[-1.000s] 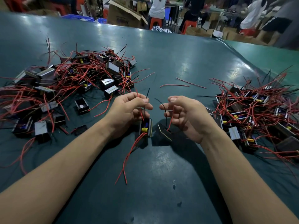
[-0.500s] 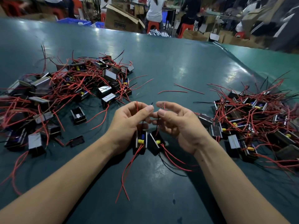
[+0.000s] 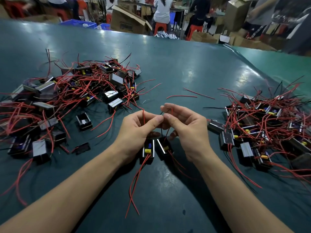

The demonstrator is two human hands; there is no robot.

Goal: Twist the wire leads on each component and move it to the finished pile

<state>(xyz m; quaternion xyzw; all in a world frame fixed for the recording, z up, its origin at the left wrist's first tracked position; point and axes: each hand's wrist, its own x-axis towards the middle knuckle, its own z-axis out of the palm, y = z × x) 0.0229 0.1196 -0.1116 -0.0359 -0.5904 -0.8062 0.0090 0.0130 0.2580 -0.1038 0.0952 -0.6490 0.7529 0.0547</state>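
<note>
Wire leads (image 3: 161, 113) are pinched between the left hand (image 3: 139, 130) and right hand (image 3: 186, 126), above two components (image 3: 149, 149) near the table's (image 3: 168, 68) front edge. Big piles sit at the left edge (image 3: 70, 98) and right edge (image 3: 262, 125), so I think lots is left.

Overhead light, moderately bright; pale glare patches on the glossy teal-green bench (image 3: 190, 76). Soft shadows under my forearms. Centre sharp; background people and cardboard boxes blurred. Wide-angle bowing at the frame edges.
</note>
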